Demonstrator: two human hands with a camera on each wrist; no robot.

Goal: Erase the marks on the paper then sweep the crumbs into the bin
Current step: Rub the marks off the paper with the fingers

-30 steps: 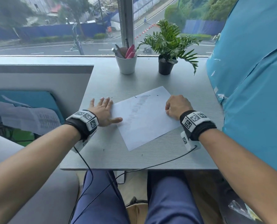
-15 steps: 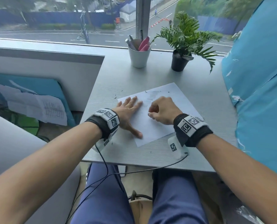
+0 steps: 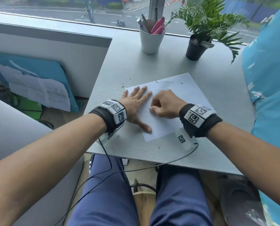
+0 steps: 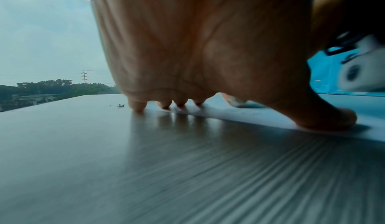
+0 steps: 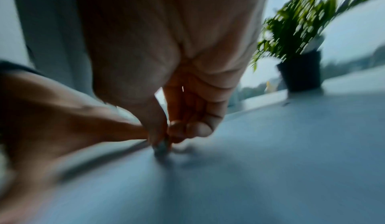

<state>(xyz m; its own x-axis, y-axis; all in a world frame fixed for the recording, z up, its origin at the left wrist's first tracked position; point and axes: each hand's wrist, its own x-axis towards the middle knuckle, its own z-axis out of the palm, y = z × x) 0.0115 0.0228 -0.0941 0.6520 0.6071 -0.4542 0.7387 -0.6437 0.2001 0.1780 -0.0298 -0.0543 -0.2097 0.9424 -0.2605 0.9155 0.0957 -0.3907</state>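
A white sheet of paper (image 3: 181,95) lies tilted on the grey table (image 3: 152,66). My left hand (image 3: 136,103) presses flat on the sheet's left edge, fingers spread, thumb (image 4: 337,117) on the paper. Beside it my right hand (image 3: 165,104) is curled, pinching a small eraser (image 5: 161,145) whose tip touches the paper. A faint grey smudge (image 3: 166,83) remains near the sheet's far edge. Dark crumbs (image 3: 123,84) lie scattered on the table and paper. No bin is visible.
A white cup (image 3: 149,40) of pens and a potted plant (image 3: 199,44) stand at the table's far edge by the window. A blue covered surface (image 3: 270,79) borders the right side. A grey partition (image 3: 54,51) runs along the left. Cables hang below the front edge.
My right hand has moved left from the sheet's right edge to the middle, close to my left hand. My left hand slid further onto the paper. The dark scribble has faded.
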